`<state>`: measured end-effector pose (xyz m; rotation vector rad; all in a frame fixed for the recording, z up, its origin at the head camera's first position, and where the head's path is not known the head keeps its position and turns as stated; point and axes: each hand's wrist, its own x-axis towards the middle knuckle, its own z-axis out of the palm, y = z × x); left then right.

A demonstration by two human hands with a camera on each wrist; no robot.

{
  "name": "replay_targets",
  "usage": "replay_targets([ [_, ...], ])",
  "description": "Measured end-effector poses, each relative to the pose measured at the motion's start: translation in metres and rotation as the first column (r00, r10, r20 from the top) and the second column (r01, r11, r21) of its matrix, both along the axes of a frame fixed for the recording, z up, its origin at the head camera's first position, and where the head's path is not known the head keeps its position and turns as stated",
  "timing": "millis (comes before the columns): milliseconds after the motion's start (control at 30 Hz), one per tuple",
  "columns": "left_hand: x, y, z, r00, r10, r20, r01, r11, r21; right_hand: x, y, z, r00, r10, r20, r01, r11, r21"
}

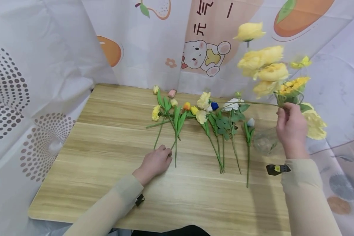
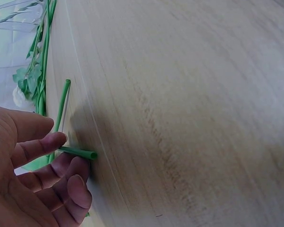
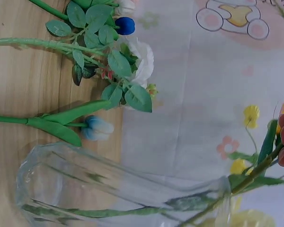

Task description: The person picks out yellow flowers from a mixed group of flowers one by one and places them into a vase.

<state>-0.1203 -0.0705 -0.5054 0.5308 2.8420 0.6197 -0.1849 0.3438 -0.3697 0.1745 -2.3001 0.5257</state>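
Note:
On the table, my left hand (image 1: 156,161) lies at the lower ends of the flower stems. In the left wrist view its fingers curl round a green flower stem (image 2: 80,152), which sticks out between them. A second stem end (image 2: 66,90) is beside the thumb. My right hand (image 1: 292,126) is raised above the table's right side, pinching a flower stem (image 3: 260,170) at the mouth of a clear glass vase (image 3: 123,175). Large yellow flowers (image 1: 261,60) spread above this hand. Several stems stand inside the vase. One long thin stem (image 1: 259,103) runs leftward from the right hand.
Several artificial flowers lie across the table's back half, among them an orange tulip (image 1: 186,106), a blue flower (image 1: 214,106) and a white rose (image 1: 233,104). A pale blue tulip (image 1: 250,122) lies just left of the vase. A printed curtain (image 1: 153,52) hangs behind the table (image 1: 100,144).

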Motion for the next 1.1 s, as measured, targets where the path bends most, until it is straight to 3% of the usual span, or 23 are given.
replay_targets([
  [333, -0.001, 0.0, -0.001, 1.0, -0.004, -0.017, 0.004, 1.0, -0.004, 0.005, 0.016, -0.006, 0.979, -0.183, 0.091, 0.198, 0.962, -0.187],
  [533, -0.001, 0.0, 0.001, 1.0, -0.008, -0.024, 0.008, 1.0, -0.008, 0.006, 0.024, -0.014, 0.933, -0.288, 0.214, 0.33, 0.924, -0.196],
  [733, -0.001, 0.0, 0.002, 1.0, -0.008, -0.008, 0.008, 1.0, -0.01, 0.004, 0.028, -0.02, 0.936, -0.303, 0.181, 0.339, 0.915, -0.22],
  [967, -0.002, 0.0, 0.002, 1.0, -0.013, -0.002, 0.013, 1.0, -0.02, 0.005, 0.033, -0.029, 0.904, -0.381, 0.195, 0.42, 0.875, -0.241],
  [1100, -0.001, -0.001, 0.003, 1.0, -0.027, -0.013, 0.026, 0.999, -0.02, 0.006, 0.034, -0.034, 0.895, -0.424, 0.137, 0.446, 0.861, -0.245],
])
